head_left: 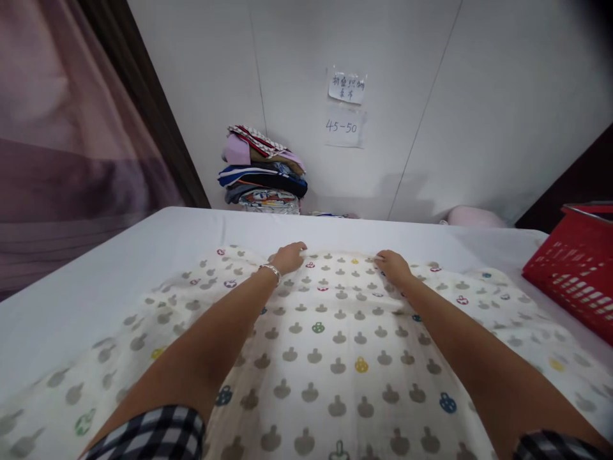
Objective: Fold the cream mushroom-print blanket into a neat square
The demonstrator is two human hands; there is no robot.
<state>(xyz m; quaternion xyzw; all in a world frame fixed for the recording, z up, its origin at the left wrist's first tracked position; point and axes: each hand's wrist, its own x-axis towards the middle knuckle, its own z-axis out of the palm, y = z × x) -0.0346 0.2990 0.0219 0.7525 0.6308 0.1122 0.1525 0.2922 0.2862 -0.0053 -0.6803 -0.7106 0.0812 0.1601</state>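
Note:
A thin white cloth (335, 348) printed with grey and coloured mushroom shapes lies spread over the white table. Both my arms stretch forward across it. My left hand (288, 257) pinches its far edge left of the middle, with a bracelet on that wrist. On the right of the middle, the fingers of my right hand (393, 264) are closed on the same edge. Between the hands that edge runs nearly straight and looks slightly lifted. Creases cross the cloth, and its sides spread out past both forearms.
Behind the table's far edge rises a stack of folded fabrics (263, 169). A red plastic basket (575, 268) stands at the right. Two handwritten papers (345, 126) are fixed to the wall. A pinkish curtain (71, 140) hangs at the left.

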